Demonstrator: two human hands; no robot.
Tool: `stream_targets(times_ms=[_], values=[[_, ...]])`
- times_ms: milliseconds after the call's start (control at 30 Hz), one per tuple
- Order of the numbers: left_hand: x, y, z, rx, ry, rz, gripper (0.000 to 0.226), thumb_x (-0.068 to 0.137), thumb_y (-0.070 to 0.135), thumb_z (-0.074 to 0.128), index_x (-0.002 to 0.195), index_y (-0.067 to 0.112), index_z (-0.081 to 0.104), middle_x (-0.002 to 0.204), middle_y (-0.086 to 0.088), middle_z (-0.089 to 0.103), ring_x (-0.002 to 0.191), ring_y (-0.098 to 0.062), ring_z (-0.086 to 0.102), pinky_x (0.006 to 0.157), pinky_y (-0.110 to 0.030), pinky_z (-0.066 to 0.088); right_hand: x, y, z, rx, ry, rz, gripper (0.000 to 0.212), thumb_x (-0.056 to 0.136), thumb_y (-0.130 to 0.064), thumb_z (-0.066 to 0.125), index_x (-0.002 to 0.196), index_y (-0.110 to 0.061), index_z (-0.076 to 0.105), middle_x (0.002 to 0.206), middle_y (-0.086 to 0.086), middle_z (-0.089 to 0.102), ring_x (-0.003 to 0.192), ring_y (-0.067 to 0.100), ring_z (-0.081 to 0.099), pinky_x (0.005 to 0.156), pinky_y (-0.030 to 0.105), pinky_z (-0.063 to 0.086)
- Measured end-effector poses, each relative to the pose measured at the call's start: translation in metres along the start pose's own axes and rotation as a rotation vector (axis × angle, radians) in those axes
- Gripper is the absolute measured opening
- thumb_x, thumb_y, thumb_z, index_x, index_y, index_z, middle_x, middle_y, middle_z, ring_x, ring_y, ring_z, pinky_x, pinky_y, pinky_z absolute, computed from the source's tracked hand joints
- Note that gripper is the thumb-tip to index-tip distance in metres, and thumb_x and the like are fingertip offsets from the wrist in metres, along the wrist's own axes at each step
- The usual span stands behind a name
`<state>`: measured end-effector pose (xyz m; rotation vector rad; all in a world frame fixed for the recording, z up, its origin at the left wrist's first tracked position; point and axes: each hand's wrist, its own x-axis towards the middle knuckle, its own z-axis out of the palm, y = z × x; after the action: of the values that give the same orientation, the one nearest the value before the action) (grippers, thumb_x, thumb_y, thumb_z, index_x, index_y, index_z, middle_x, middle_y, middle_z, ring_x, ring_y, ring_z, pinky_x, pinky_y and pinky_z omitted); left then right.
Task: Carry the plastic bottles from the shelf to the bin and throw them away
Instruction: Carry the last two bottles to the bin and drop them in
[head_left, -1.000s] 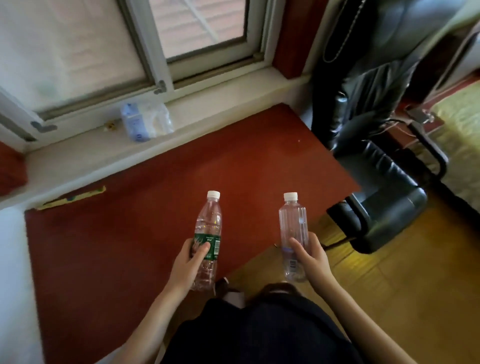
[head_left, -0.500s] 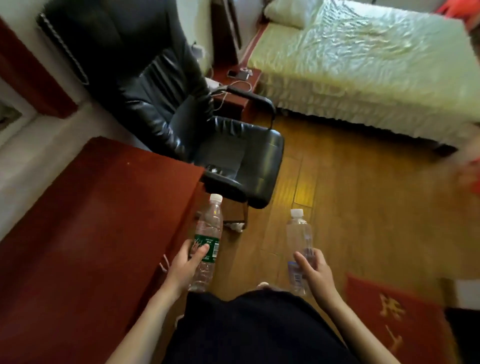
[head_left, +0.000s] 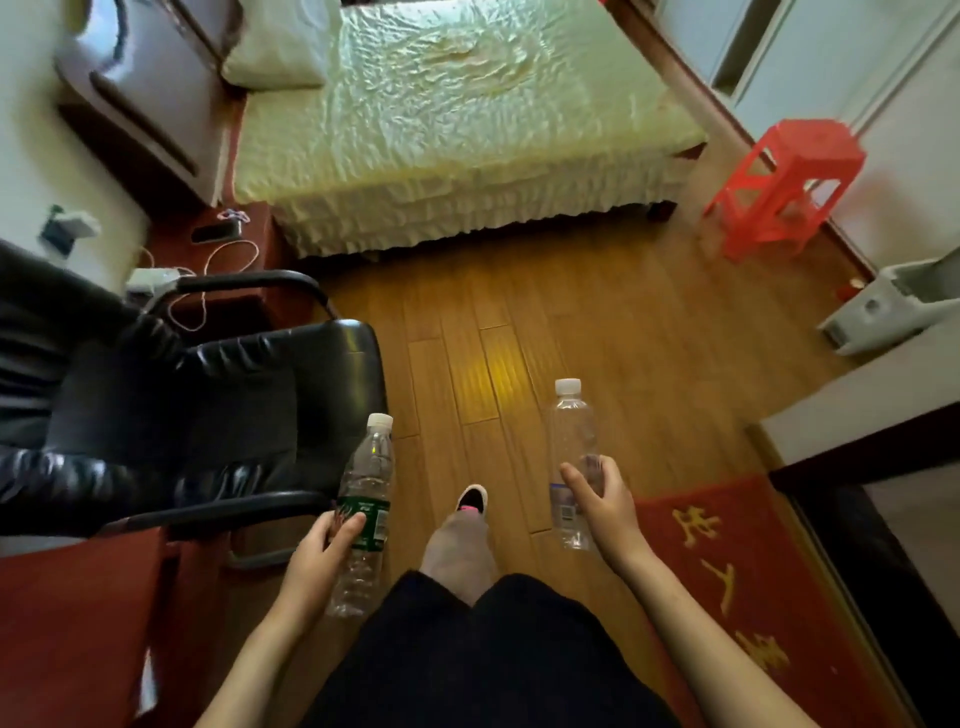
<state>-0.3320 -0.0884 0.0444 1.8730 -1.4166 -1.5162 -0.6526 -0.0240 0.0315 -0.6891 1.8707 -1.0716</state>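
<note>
My left hand (head_left: 317, 558) grips a clear plastic bottle with a green label (head_left: 366, 483) and a white cap, held upright in front of my waist. In my right hand (head_left: 605, 506) is a second clear bottle (head_left: 571, 441) with a white cap and a small blue-and-white label, also upright. Both bottles look empty. They hang over the wooden floor, about a body's width apart. No bin shows in this view.
A black leather armchair (head_left: 208, 415) stands close on my left, beside a red-brown desk corner (head_left: 67, 623). A bed (head_left: 441, 130) lies ahead, a red plastic stool (head_left: 784, 187) at right, a white appliance (head_left: 883, 306) by the wall, a red doormat (head_left: 727, 571) underfoot right.
The view has swung from the window and desk round to the room. Both hands kept their bottles, and my foot has stepped forward past the armchair.
</note>
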Motion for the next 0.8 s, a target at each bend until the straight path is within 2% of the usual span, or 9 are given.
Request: stream_targets(times_ms=[133, 200, 300, 400, 500, 600, 667, 733, 800], values=[[0.072, 0.032, 0.022, 0.065, -0.017, -0.019, 0.022, 0.096, 0.033, 0.053, 0.098, 0.015, 0.065, 0.092, -0.002, 0.071, 0.091, -0.018, 0.065, 0.073, -0.031, 0.045, 0.059, -0.007, -0.026, 0.015, 0.072, 0.039, 0.038, 0.090, -0.038, 0.062, 0.119, -0.016, 0.049, 0.102, -0.013, 0.057, 0.094, -0.002, 0.055, 0.071, 0.016, 0.043], [0.114, 0.058, 0.038, 0.091, -0.038, -0.023, 0.024, 0.095, 0.035, 0.054, 0.092, 0.013, 0.065, 0.090, -0.007, 0.071, 0.089, -0.023, 0.065, 0.073, -0.035, 0.046, 0.096, -0.011, -0.042, 0.031, 0.116, 0.071, 0.038, 0.090, -0.038, 0.062, 0.117, -0.013, 0.053, 0.103, -0.006, 0.062, 0.095, 0.007, 0.060, 0.072, 0.020, 0.046], [0.180, 0.116, 0.072, 0.113, -0.082, 0.004, 0.034, 0.094, 0.039, 0.056, 0.091, 0.006, 0.063, 0.088, -0.014, 0.069, 0.079, -0.017, 0.061, 0.067, -0.029, 0.043, 0.158, -0.025, -0.067, 0.065, 0.186, 0.119, 0.040, 0.090, -0.038, 0.063, 0.118, -0.012, 0.055, 0.104, 0.001, 0.067, 0.097, 0.017, 0.065, 0.072, 0.025, 0.048], [0.237, 0.196, 0.114, 0.140, -0.193, 0.071, 0.021, 0.094, 0.031, 0.056, 0.085, 0.013, 0.060, 0.081, -0.004, 0.065, 0.076, -0.016, 0.060, 0.062, -0.023, 0.041, 0.209, -0.047, -0.096, 0.119, 0.235, 0.156, 0.033, 0.092, -0.033, 0.061, 0.117, -0.013, 0.053, 0.101, -0.005, 0.065, 0.088, 0.005, 0.063, 0.060, 0.011, 0.047], [0.291, 0.275, 0.163, 0.227, -0.346, 0.157, 0.019, 0.093, 0.038, 0.056, 0.096, 0.020, 0.061, 0.090, 0.001, 0.069, 0.082, -0.013, 0.065, 0.064, -0.023, 0.046, 0.250, -0.066, -0.130, 0.161, 0.307, 0.190, 0.028, 0.093, -0.026, 0.060, 0.116, -0.015, 0.050, 0.098, -0.006, 0.062, 0.084, 0.003, 0.061, 0.053, 0.006, 0.046], [0.331, 0.347, 0.220, 0.312, -0.497, 0.259, 0.014, 0.091, 0.043, 0.057, 0.098, 0.030, 0.059, 0.094, 0.006, 0.070, 0.086, -0.009, 0.067, 0.069, -0.022, 0.049, 0.280, -0.077, -0.165, 0.213, 0.424, 0.223, 0.029, 0.093, -0.029, 0.059, 0.118, -0.016, 0.050, 0.096, -0.009, 0.061, 0.088, 0.008, 0.060, 0.060, 0.019, 0.044], [0.351, 0.387, 0.261, 0.344, -0.573, 0.308, 0.006, 0.091, 0.042, 0.057, 0.095, 0.037, 0.055, 0.096, 0.009, 0.069, 0.087, -0.006, 0.066, 0.073, -0.024, 0.052, 0.298, -0.076, -0.189, 0.244, 0.516, 0.263, 0.031, 0.092, -0.032, 0.061, 0.118, -0.018, 0.051, 0.099, -0.005, 0.063, 0.085, 0.005, 0.059, 0.063, 0.022, 0.043], [0.372, 0.419, 0.304, 0.362, -0.628, 0.322, 0.008, 0.091, 0.043, 0.058, 0.096, 0.037, 0.055, 0.098, 0.008, 0.069, 0.089, -0.007, 0.067, 0.079, -0.031, 0.055, 0.314, -0.072, -0.213, 0.284, 0.580, 0.298, 0.034, 0.088, -0.039, 0.064, 0.116, -0.022, 0.054, 0.107, 0.002, 0.066, 0.086, 0.009, 0.062, 0.066, 0.028, 0.049], [0.393, 0.445, 0.348, 0.391, -0.675, 0.319, 0.018, 0.089, 0.046, 0.059, 0.103, 0.032, 0.059, 0.099, 0.005, 0.071, 0.088, -0.009, 0.069, 0.080, -0.034, 0.057, 0.335, -0.067, -0.239, 0.327, 0.607, 0.334, 0.041, 0.075, -0.057, 0.068, 0.107, -0.036, 0.053, 0.110, -0.001, 0.066, 0.093, 0.017, 0.067, 0.075, 0.044, 0.057]])
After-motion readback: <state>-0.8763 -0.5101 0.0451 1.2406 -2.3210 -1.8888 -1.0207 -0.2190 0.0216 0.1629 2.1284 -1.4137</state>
